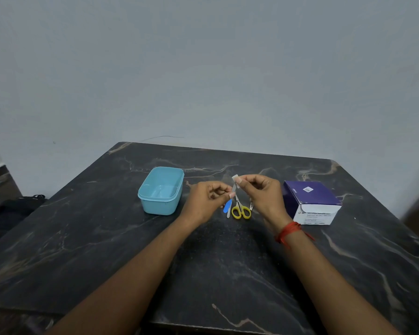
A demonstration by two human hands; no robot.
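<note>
Above the middle of the dark marble table, both hands hold one small white packet. My right hand pinches its upper end, and my left hand pinches its lower end. Under the hands on the table lie small yellow-handled scissors, a blue-handled tool just left of them, and a thin metal tool partly hidden by my right hand. A red thread is tied round my right wrist.
An empty light-blue plastic container stands left of my hands. A purple and white cardboard box sits to the right. A dark bag lies on the floor at the left. A grey wall rises behind the table.
</note>
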